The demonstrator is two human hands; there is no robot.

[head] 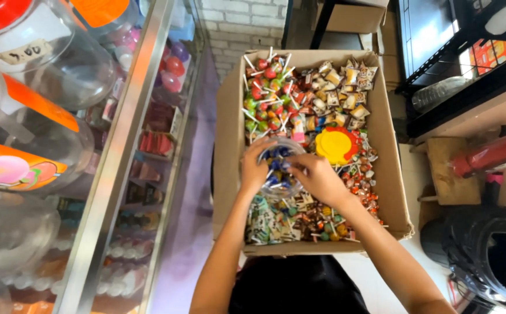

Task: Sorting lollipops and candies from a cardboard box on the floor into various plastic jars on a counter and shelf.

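Reaching down into the open brown cardboard box (391, 174), your two hands meet over a small clear plastic tub (277, 168) filled with blue-wrapped sweets, which sits left of the box's middle. Your left hand (254, 168) curls round the tub's left side and your right hand (317, 177) closes on its right rim, so both are clamped on the tub with only its top showing between them.

All round the tub the box is packed with sweets. On the far left lies a heap of red and green lollipops with white sticks (267, 93); on the far right, small cream and brown wrapped candies (346, 87). Just right of the tub rests a round yellow plastic lid (334, 144), and along the near edge sit mixed green, white and orange wrapped sweets (288, 218).

To your left runs a glass display case with a metal frame (119, 151), and large clear plastic jars with orange labels (26, 116) stand at the left edge. On the right, a red bottle (491, 154) lies on its side.

You look to be in the gripping stage, steadying the tub among the loose sweets. Any lift calls for an even hold from both sides and a level rim, since whether the tub is covered cannot be told.
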